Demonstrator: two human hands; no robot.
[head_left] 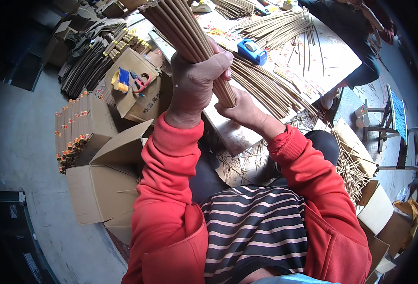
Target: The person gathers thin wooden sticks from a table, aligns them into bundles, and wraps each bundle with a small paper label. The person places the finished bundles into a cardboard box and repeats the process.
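Note:
A thick bundle of thin brown incense sticks [178, 28] slants up to the left in front of me, above the near edge of the table. My left hand [197, 78] is wrapped round its middle, thumb across the front. At the lower end my right hand [244, 109] closes on the same bundle, its fingers partly hidden behind it. More loose brown sticks [265, 90] lie on the white table [343, 59] just beyond my right hand. A blue tape dispenser [252, 51] rests among them, beside another fanned pile of sticks [280, 26].
To the left, red-handled scissors [141, 83] and a yellow tape roll [120, 80] lie on a cardboard box [133, 102]. Labelled bundles [72, 128] stand stacked by an open carton [83, 194]. Another person [355, 42] is at the far right. A blue-topped stool [396, 113] stands right.

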